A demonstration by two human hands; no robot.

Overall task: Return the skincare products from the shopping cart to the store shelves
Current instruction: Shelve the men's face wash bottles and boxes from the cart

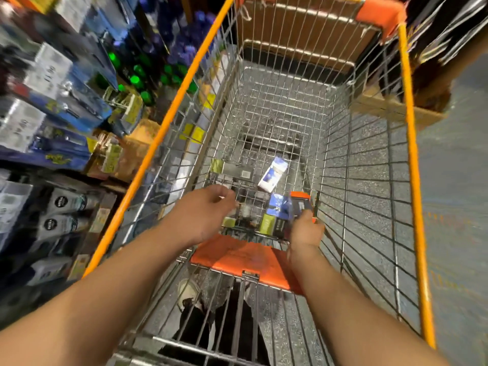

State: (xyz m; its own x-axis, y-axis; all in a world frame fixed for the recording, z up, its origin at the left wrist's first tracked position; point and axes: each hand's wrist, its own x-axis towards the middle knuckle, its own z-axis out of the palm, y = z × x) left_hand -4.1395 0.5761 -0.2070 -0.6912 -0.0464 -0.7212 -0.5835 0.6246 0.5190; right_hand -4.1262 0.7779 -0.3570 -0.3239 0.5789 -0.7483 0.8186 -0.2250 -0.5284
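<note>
1. The right hand [305, 228] reaches down into the shopping cart [412, 143], its fingers curled around a dark box with an orange edge [301, 204].
2. The left hand [208, 215] hovers just inside the cart near its near left corner, fingers loosely bent and holding nothing.
3. Beside the right hand, a blue box [277, 207] and a black box with a green end [272, 224] lie against the cart's near edge.
4. A white and blue box [272, 174] lies on the cart floor, a little farther toward the middle.
5. An orange flap [237, 256] sits on the cart's near edge, between the forearms.
6. Store shelves [52, 107] packed with blurred boxes and bottles stand along the cart's left side.
</note>
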